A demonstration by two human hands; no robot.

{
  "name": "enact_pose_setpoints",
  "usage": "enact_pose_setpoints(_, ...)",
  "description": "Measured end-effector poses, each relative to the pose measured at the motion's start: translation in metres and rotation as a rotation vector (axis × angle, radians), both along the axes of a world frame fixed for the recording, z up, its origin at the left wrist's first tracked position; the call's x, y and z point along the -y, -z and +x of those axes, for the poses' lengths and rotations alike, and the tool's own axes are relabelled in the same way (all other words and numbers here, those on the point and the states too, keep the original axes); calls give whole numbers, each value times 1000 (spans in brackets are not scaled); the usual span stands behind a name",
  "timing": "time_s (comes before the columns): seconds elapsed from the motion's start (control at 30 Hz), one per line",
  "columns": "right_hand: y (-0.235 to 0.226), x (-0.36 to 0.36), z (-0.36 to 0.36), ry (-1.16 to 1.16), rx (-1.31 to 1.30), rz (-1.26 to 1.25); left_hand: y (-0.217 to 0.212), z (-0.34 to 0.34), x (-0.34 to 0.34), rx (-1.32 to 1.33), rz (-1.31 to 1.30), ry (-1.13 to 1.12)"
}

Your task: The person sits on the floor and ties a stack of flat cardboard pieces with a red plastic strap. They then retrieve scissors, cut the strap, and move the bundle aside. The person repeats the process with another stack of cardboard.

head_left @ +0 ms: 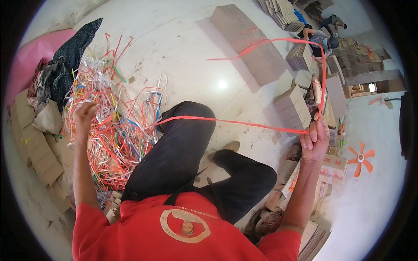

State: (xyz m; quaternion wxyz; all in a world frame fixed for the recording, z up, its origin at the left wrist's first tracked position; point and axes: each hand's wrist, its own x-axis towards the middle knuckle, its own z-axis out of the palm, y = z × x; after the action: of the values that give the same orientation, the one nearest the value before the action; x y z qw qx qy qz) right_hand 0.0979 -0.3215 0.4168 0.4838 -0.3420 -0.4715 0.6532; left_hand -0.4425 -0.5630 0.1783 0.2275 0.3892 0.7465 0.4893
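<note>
My right hand [317, 138] is raised at the right, its fingers closed on a long red plastic strap [244, 123]. One length of the strap runs left across my knee to the tangled pile of straps [111, 130]. The other length arcs up from my fingers and bends back left, its loose end in the air. White, red, blue and yellow strips make up the pile. Over its left part, my left hand [86, 115] is raised with its fingers curled; whatever may be in them is too small to make out.
A long cardboard block [250, 45] lies on the floor ahead. Cardboard stacks [292, 106] stand at the right, more [41, 152] at the left. Dark cloth [74, 61] lies beyond the pile. Two other people [320, 41] are at the far right. An orange fan [361, 159] is at the right.
</note>
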Motion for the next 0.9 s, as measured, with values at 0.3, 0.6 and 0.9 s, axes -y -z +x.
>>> enact_pose_setpoints(0.3, -1, -45, 56, 51, 124, 88, 14, 163, -80, 242, 14, 645)
enact_pose_setpoints(0.6, -45, -94, 252, 62, 113, -25, 59, 60, -69, -482, -156, 429)
enact_pose_setpoints(0.9, -105, -63, 399, 1208, 58, 51, 57, -54, 6, -217, -124, -8)
